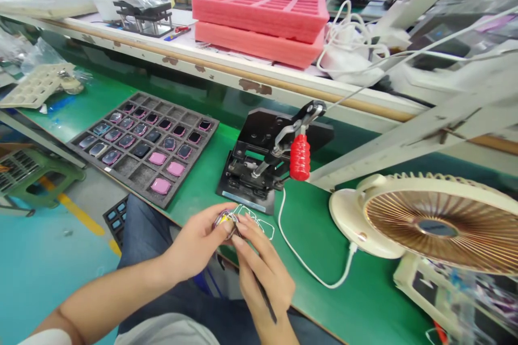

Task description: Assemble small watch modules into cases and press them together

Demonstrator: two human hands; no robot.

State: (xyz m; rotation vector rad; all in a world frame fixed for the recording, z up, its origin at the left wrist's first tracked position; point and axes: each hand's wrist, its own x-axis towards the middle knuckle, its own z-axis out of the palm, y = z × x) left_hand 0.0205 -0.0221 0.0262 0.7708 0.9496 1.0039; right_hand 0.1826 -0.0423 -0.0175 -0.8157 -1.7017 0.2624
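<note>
My left hand (pixel 198 240) is closed around a small pink watch-like case (pixel 224 219) at the near edge of the green table. My right hand (pixel 263 267) is pinched on a thin dark tool (pixel 265 296), its fingertips meeting the case. Thin white gasket outlines (pixel 259 225) lie on the mat just beyond my fingers. A black press jig with a red-handled lever (pixel 300 156) stands right behind them. A dark foam tray (pixel 117 170) at the left holds several of the same small cases, some pink, some dark-faced.
A cream desk fan (pixel 441 223) lies tilted at the right, its white cable (pixel 307 264) curling across the mat. Pink foam trays (pixel 263 24) sit on the raised shelf behind. A beige tray (pixel 34 86) is far left. Other people sit beyond.
</note>
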